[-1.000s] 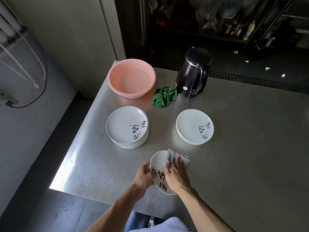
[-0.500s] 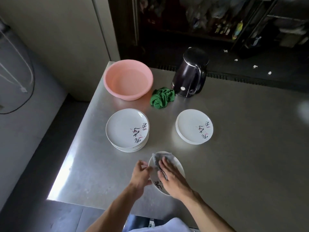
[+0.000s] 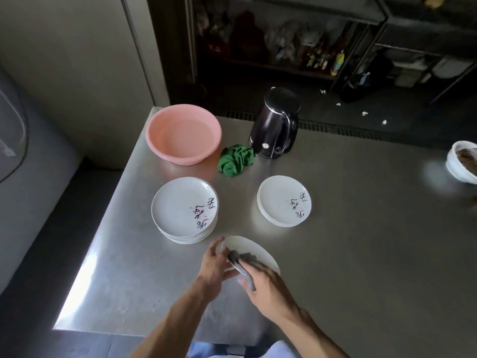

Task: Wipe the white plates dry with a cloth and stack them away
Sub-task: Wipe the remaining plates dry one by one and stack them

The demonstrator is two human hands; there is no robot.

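A white plate (image 3: 251,250) is tilted above the near part of the steel table (image 3: 361,254). My left hand (image 3: 215,264) grips its left rim. My right hand (image 3: 265,282) holds a grey cloth (image 3: 242,260) against the plate's face; the hand and cloth hide most of the plate. A taller stack of white plates (image 3: 184,210) with black and pink markings stands to the left. A lower stack of the same plates (image 3: 284,201) stands to the right.
A pink basin (image 3: 183,134) sits at the far left corner, a black kettle (image 3: 276,124) beside it, and a crumpled green cloth (image 3: 235,159) between them. A white bowl (image 3: 463,161) is at the right edge. The table's left edge drops to a dark floor.
The cloth under my right hand has slid from the plate's upper right to its left side. The plate has tilted flatter, and its printed markings are now hidden.
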